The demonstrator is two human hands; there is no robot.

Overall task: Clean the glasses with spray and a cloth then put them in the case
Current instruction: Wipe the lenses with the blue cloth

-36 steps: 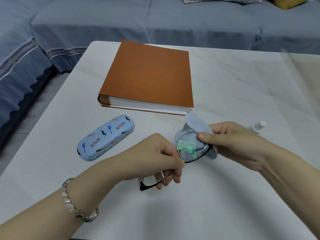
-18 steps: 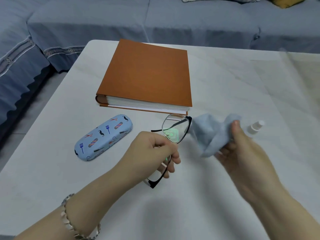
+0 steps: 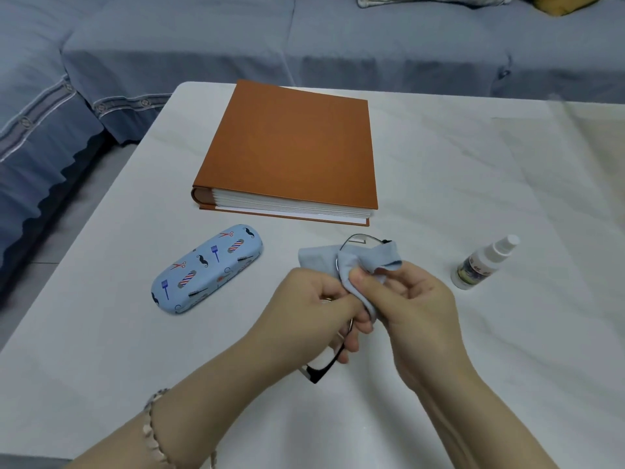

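Pinching the glasses (image 3: 338, 353) in the left hand (image 3: 314, 309), fingers curled tight around the frame, one dark temple tip poking out below the knuckles toward the near edge of the table (image 3: 507, 198). Closing the right hand (image 3: 411, 311) on the cloth (image 3: 351, 262), thumb and fingertips pressed together with the pale blue fabric folded over one lens. Showing only the thin upper rim of that lens above the cloth; hiding the rest of the lens under fabric and fingers. Holding both hands together, touching, over the middle of the table, a little toward the near edge — glasses and cloth apparently lifted off the surface, though hard to tell for certain.

Lying closed just left of the hands, the case (image 3: 208, 269): light blue, printed with moustaches, combs, scissors and barber poles, set at a slant, well in from the left edge. Lying on its side to the right of the hands, apart from them, the spray bottle (image 3: 483, 264): small, white-capped, nozzle pointing toward the far right corner. Sitting flat beyond the hands toward the far edge, a thick orange album (image 3: 291, 147), closed, white page edges facing the near side. Wearing a bracelet (image 3: 152, 431) on the left wrist. Running along the far and left sides of the table — a blue-grey sofa (image 3: 372, 45).
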